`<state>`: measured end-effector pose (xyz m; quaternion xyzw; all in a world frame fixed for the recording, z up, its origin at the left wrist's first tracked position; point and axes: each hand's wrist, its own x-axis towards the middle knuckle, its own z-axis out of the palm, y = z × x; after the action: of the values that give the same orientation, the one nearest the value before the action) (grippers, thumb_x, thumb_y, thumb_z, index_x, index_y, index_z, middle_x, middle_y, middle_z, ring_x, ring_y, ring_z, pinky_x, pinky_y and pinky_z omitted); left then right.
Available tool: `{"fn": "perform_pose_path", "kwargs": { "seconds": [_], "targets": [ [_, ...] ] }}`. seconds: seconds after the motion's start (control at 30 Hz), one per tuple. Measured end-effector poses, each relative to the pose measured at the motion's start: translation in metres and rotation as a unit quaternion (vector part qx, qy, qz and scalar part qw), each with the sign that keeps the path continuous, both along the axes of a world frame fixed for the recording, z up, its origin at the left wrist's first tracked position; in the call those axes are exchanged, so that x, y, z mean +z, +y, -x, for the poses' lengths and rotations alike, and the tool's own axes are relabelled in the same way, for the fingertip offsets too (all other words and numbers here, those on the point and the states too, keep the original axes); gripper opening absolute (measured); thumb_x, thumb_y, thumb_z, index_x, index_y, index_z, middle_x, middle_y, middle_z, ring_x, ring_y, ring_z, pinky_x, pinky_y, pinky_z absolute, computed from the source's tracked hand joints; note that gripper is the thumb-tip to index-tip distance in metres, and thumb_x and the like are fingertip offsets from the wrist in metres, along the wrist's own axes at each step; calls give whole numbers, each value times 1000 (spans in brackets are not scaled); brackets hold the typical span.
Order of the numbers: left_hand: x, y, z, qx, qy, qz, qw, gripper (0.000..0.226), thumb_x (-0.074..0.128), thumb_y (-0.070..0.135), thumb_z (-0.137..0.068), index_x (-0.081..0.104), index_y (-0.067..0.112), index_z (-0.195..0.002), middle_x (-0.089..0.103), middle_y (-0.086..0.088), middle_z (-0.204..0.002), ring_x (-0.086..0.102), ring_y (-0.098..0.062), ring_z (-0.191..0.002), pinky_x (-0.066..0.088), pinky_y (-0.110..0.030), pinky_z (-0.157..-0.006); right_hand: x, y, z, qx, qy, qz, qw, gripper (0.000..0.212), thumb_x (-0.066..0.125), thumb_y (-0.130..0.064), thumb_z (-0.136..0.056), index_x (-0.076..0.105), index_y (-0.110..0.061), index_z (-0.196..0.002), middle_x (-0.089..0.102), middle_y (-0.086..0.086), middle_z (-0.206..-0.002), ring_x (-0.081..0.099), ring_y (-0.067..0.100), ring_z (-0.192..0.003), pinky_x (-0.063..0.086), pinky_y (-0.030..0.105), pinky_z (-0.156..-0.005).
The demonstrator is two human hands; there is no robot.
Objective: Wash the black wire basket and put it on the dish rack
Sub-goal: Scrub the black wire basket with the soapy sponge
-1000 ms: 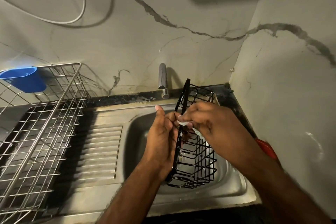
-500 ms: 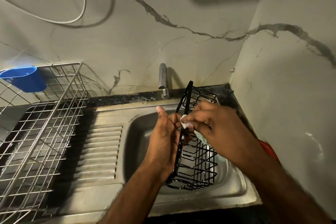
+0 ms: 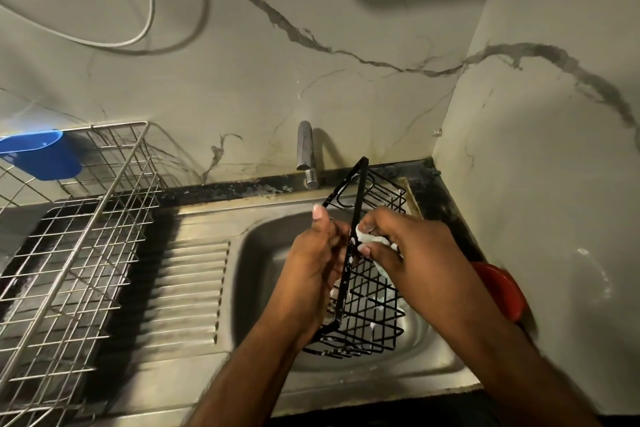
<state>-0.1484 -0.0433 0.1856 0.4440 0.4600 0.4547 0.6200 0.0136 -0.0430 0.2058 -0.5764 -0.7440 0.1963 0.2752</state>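
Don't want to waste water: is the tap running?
Off, it seems: no stream shows below the tap spout above the sink.

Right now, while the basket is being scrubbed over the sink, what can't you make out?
All in the head view:
- Red object: mostly hidden by the right forearm; can't identify it.
- Sink drain: covered by the black wire basket and both hands.
- White scrubber: bunched in the right hand, type unclear.
- Left hand fingers: behind the basket frame.
- Dish rack: cut off at left edge.
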Motion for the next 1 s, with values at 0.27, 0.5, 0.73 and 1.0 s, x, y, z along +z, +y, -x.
{"fn": "perform_pose_path", "kwargs": {
  "seconds": [0.27, 0.5, 0.73, 1.0],
  "targets": [
    [-5, 2, 10, -48, 35, -20, 998, 42, 60, 34, -97, 64, -3, -117, 68, -26, -119, 64, -37, -117, 43, -61, -112, -4, 10, -8, 28, 136, 24, 990, 18, 74, -18, -86, 66, -32, -95, 70, -10, -84, 68, 5, -77, 58, 30, -67],
    [-7, 2, 11, -3, -31, 28, 999, 60, 64, 49, -90, 64, 1, -126, 67, -24, -127, 61, -41, -124, 43, -58, -114, 0, 8, -16, 47, 169, 62, 982, 14, 75, -22, -88, 72, -31, -99, 73, -19, -96, 68, -1, -95, 54, 26, -86],
    [1, 4, 7, -4, -48, -22, 999, 65, 37, 46, -106, 55, -12, -129, 70, -20, -126, 66, -31, -121, 54, -40, -104, 0, 4, -22, 42, 93, -16, 995, 15, 72, -28, -88, 78, -33, -101, 73, -20, -98, 64, -3, -96, 50, 17, -83],
    [7, 2, 2, -2, -74, -46, 996, 59, 41, 39, -101, 63, -13, -119, 75, -20, -112, 73, -24, -103, 57, -22, -79, 2, 6, -25, 41, 121, -44, 991, 13, 68, -29, -91, 77, -29, -100, 72, -22, -95, 64, -5, -95, 46, 11, -79]
  ]
}}
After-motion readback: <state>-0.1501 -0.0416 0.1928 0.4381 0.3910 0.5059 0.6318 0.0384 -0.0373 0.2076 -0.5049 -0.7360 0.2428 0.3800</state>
